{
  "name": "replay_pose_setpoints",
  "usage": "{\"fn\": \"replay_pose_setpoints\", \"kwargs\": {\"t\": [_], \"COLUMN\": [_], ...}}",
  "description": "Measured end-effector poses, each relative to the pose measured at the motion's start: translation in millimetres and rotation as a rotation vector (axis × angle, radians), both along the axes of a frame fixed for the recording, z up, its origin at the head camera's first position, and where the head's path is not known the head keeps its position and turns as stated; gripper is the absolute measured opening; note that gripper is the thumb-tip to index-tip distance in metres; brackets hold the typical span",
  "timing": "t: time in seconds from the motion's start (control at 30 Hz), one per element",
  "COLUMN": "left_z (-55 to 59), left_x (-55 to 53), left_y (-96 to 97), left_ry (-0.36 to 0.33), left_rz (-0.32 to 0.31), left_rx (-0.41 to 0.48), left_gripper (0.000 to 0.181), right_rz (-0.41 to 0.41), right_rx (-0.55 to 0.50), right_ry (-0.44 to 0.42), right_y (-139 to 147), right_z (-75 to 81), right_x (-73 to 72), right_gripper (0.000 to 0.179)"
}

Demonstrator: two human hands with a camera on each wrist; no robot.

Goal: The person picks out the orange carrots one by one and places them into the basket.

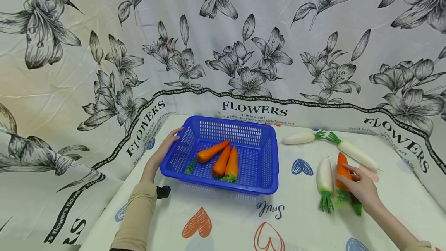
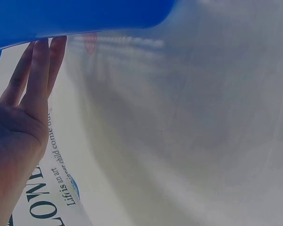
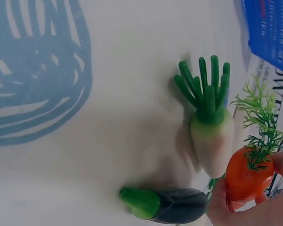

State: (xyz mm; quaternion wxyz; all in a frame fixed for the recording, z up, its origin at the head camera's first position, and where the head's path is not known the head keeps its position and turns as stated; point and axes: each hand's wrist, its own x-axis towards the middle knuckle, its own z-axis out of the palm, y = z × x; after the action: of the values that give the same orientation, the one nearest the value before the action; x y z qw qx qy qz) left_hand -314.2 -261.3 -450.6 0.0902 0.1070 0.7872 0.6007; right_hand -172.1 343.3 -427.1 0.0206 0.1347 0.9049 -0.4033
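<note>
My left hand (image 1: 168, 142) is at the left rim of a blue plastic basket (image 1: 271, 154). In the left wrist view its fingers (image 2: 38, 70) reach up, fairly straight, to the rim's underside; the thumb is hidden. Three orange carrots (image 1: 213, 151) lie inside the basket. On the right, my right hand (image 1: 362, 187) grips another carrot (image 3: 247, 176) between thumb and fingers, its leafy green top facing the wrist camera. A white radish (image 1: 325, 177) with green stalks lies just left of that carrot. Below the hand is a dark eggplant (image 3: 181, 205) with a green cap, mostly covered in the head view.
Two more white radishes lie farther back, one radish (image 1: 299, 138) near the basket and the other radish (image 1: 359, 155) behind my right hand. A flower-printed curtain (image 1: 244, 49) rises behind the table. A small black object (image 1: 163, 191) is beside my left sleeve.
</note>
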Motion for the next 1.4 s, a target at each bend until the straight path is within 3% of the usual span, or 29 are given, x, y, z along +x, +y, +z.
{"fn": "replay_pose_setpoints", "kwargs": {"t": [0.63, 0.9, 1.13, 1.4], "left_z": [0.9, 1.4, 1.5, 1.8], "left_x": [4.3, 4.2, 3.6, 4.7], "left_y": [0.4, 1.7, 1.3, 0.6], "left_ry": [0.008, 0.023, 0.025, 0.020], "left_rz": [0.003, 0.000, -0.005, -0.001], "left_rx": [-0.011, -0.018, -0.020, -0.025], "left_gripper": [0.049, 0.049, 0.049, 0.049], "right_rz": [0.019, 0.011, 0.024, 0.058], "right_rx": [-0.114, -0.271, -0.325, -0.406], "right_ry": [0.014, 0.008, -0.039, -0.020], "right_y": [-24.1, -35.3, -51.9, -70.5], "right_z": [17.8, 19.3, 21.7, 28.3], "right_x": [-1.4, -2.3, -3.9, -7.5], "right_gripper": [0.076, 0.077, 0.078, 0.075]}}
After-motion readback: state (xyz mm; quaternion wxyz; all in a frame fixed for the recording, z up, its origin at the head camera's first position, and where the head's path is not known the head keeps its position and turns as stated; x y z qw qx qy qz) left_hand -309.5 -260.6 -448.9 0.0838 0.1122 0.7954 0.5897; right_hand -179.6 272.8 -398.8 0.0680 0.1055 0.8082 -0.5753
